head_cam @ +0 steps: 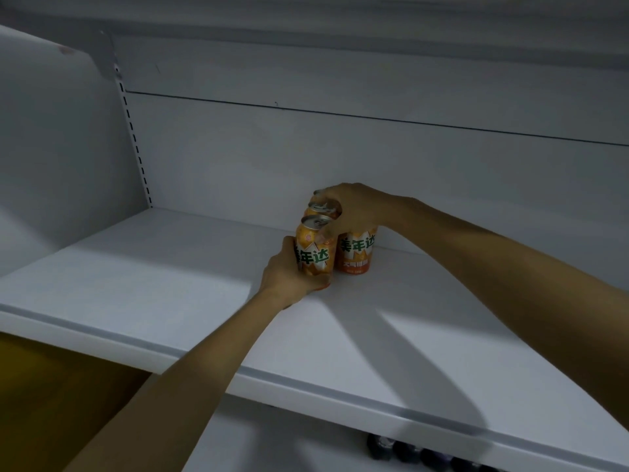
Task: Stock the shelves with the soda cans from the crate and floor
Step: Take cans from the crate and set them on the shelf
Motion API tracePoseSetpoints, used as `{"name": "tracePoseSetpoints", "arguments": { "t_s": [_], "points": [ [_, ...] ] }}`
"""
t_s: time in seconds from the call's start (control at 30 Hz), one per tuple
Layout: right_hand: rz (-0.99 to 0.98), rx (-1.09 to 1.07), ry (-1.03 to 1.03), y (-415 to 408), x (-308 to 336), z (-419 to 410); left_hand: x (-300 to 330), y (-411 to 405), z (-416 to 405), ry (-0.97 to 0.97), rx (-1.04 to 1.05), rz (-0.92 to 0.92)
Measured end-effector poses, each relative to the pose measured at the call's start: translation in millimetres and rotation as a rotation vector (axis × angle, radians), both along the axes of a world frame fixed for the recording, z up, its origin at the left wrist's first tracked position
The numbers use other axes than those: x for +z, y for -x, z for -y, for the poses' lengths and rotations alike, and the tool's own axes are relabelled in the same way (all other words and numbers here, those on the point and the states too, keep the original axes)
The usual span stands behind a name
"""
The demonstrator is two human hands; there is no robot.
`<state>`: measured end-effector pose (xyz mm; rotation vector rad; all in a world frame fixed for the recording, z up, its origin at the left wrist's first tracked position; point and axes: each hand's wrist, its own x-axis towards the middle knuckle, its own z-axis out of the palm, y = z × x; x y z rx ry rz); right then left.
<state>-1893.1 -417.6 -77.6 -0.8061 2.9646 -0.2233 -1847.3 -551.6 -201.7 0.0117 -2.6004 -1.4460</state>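
Several orange soda cans stand grouped near the back of a white shelf (170, 284). My left hand (286, 270) grips the front left can (313, 250) by its lower side. My right hand (354, 209) reaches over from the right and grips the top of the right can (355, 253). A further can (320, 208) shows only its silver top behind the front one, and the rim of one more peeks out behind my right hand's fingers.
The shelf has a white back wall (340, 158) and a slotted upright (136, 144) at the left. Dark cans (405, 449) stand on the shelf below. A yellow-brown surface (51, 386) lies at lower left.
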Motion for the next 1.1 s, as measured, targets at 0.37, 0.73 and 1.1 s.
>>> {"name": "tracePoseSetpoints", "arguments": {
  "t_s": [0.37,0.73,1.1],
  "points": [
    [0.037,0.005,-0.053,-1.4,5.0,1.2,0.0,-2.8,-6.2,0.062,0.037,0.002],
    [-0.075,0.039,0.061,-35.7,23.3,35.9,30.2,-35.9,60.9,0.142,-0.05,-0.006],
    [-0.148,0.44,-0.115,-145.3,-33.5,253.4,32.1,-204.4,272.5,0.968,0.248,0.07]
  ]
}}
